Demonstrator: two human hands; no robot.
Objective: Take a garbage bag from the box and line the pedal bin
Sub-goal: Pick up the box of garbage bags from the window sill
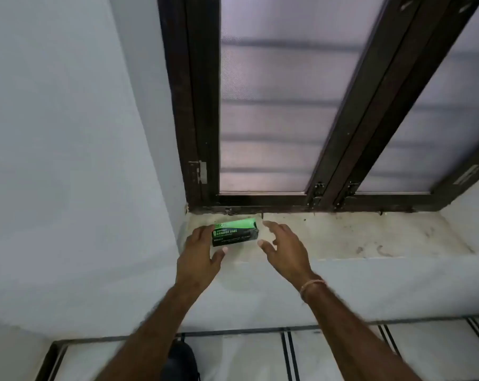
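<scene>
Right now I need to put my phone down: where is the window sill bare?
The window sill lies bare right of the right hand, out to the far corner. The left end is crowded: garbage bag box between both hands, left hand beside it.

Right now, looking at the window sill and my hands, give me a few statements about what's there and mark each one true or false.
1. The garbage bag box lies on the window sill. True.
2. The box sits at the right end of the sill. False: it is at the left end, near the wall corner.
3. Both hands are open, one on each side of the box. True: the left hand is at its left end, the right hand at its right.
4. The right hand has lifted the box off the sill. False: the box rests on the sill and no hand is closed on it.
5. The window panes are clear glass. False: they are frosted.
</scene>
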